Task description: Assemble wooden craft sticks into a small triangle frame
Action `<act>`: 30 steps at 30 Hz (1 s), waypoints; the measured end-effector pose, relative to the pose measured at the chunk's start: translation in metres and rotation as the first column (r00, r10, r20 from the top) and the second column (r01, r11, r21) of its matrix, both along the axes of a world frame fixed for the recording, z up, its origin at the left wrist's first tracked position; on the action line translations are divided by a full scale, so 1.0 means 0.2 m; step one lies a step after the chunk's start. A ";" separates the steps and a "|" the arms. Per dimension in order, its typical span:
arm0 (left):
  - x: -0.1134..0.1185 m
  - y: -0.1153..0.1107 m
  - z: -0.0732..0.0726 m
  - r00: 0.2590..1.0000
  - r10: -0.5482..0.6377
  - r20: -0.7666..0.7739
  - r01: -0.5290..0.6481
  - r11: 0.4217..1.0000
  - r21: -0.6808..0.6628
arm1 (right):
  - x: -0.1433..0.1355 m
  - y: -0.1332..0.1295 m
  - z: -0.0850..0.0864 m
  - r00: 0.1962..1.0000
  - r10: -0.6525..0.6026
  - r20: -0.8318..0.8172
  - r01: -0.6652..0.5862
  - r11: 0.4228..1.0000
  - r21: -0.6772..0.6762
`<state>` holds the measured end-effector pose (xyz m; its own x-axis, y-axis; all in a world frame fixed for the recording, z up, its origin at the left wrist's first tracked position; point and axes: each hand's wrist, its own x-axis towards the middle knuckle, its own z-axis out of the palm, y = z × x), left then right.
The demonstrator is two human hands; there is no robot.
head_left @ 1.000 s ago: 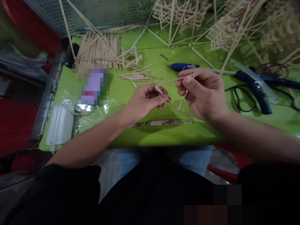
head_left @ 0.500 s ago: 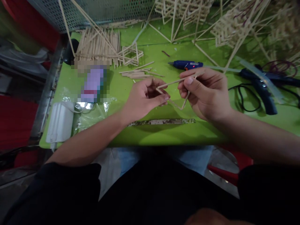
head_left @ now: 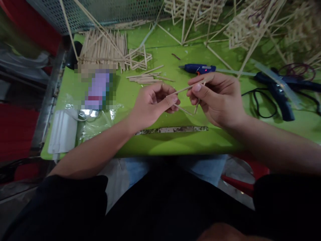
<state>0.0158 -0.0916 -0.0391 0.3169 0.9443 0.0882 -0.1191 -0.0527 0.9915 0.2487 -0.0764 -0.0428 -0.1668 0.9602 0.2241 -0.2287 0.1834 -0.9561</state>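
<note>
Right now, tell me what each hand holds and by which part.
Both hold one small triangle of thin wooden sticks: the left hand pinches its left corner, the right hand grips its right side.

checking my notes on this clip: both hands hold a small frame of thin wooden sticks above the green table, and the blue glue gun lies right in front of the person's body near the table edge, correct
Not quite. The head view shows the blue glue gun lying on the far side of the hands, beyond them. What lies near the table edge is a long flat speckled strip. The rest holds: left hand and right hand hold the small frame of thin wooden sticks above the green table.
</note>
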 end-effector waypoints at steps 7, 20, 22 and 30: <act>-0.01 0.00 0.00 0.998 0.067 0.013 -0.067 0.997 -0.034 | -0.01 -0.01 0.03 0.998 0.019 -0.053 -0.021 0.999 -0.038; -0.03 0.02 -0.04 0.995 0.096 0.040 -0.095 0.995 -0.024 | -0.01 -0.01 0.03 0.998 0.002 -0.057 -0.004 0.999 -0.036; -0.04 0.02 -0.05 0.995 0.089 0.040 -0.089 0.996 -0.014 | -0.01 -0.01 0.03 0.998 -0.003 -0.061 0.000 0.999 -0.046; -0.01 0.01 -0.02 0.992 0.121 -0.015 -0.122 0.992 -0.023 | 0.01 -0.01 0.01 0.996 -0.068 -0.051 0.070 0.997 0.044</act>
<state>0.0131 -0.0890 -0.0436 0.2006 0.9777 0.0615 -0.1000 -0.0421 0.9941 0.2503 -0.0789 -0.0416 -0.0879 0.9576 0.2745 -0.2611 0.2438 -0.9340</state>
